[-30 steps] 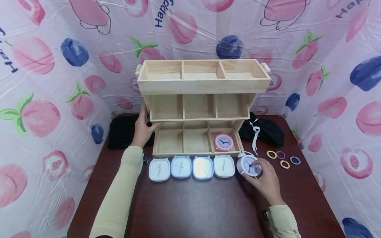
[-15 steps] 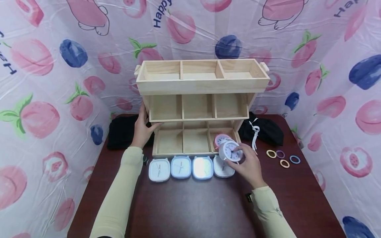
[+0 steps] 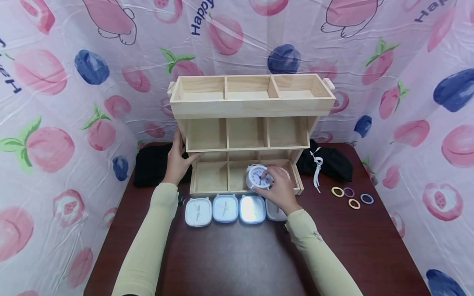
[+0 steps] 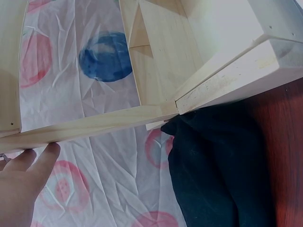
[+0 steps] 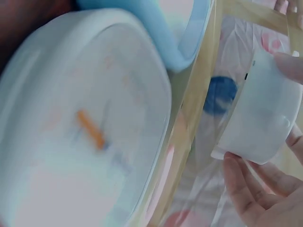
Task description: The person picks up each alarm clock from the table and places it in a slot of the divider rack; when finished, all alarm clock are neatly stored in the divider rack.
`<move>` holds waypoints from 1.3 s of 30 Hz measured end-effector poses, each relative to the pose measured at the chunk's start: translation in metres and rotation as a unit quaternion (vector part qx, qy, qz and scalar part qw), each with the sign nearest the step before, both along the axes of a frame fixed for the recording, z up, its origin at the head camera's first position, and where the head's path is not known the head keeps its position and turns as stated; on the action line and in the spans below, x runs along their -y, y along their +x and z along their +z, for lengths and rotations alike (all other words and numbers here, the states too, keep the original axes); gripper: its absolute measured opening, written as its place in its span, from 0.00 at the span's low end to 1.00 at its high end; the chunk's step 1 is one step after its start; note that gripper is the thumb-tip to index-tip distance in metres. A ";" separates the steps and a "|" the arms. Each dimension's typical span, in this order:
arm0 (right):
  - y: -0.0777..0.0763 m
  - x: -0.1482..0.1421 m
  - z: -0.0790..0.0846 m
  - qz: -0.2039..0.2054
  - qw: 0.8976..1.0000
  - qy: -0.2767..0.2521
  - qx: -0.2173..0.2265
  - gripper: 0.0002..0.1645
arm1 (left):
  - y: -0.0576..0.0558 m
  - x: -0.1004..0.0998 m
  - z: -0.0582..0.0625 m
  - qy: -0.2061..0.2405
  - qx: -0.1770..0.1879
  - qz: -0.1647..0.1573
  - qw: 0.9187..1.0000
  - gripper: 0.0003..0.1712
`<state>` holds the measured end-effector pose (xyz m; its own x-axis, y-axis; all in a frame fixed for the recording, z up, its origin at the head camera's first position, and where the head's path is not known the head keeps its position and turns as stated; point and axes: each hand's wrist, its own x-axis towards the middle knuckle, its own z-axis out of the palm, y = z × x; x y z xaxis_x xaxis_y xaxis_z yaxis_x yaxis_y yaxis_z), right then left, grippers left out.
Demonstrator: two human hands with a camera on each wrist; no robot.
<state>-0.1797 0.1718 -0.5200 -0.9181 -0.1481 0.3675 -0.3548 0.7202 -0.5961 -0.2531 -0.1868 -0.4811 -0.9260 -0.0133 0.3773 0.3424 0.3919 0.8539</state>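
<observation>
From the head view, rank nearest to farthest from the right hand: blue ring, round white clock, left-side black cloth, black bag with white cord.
1. Round white clock: in the right hand.
2. Black bag: right, beside the wooden organizer.
3. Blue ring: among these, farthest right.
4. Black cloth: left, beside the left hand.

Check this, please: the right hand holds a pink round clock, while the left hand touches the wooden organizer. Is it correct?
Not quite: the round clock in the right hand is white, as the head view shows. The left hand does touch the wooden organizer.
</observation>
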 end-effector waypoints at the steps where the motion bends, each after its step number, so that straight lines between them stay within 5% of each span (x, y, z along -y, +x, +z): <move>1: -0.004 0.004 0.000 0.003 1.000 0.002 0.005 0.30 | 0.001 -0.001 0.001 0.001 0.003 0.000 1.000 0.69; 9: -0.028 0.029 -0.006 0.014 0.998 0.033 0.061 0.30 | 0.015 -0.008 0.022 0.015 0.007 -0.009 1.000 0.67; 18: -0.041 0.039 -0.019 0.008 0.995 0.070 0.077 0.30 | 0.018 -0.009 0.024 0.016 0.011 -0.012 1.000 0.66; 28: -0.047 0.046 -0.027 0.012 0.990 0.130 0.060 0.28 | 0.000 0.000 0.001 0.009 0.011 -0.003 1.000 0.69; 39: -0.039 0.045 -0.024 0.031 0.982 0.168 0.076 0.16 | 0.000 0.004 -0.002 0.005 -0.006 -0.010 1.000 0.67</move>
<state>-0.2188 0.1272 -0.5442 -0.9444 -0.2940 0.1473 -0.3284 0.8653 -0.3787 -0.2527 -0.1904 -0.4836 -0.9214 0.0011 0.3886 0.3602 0.3772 0.8532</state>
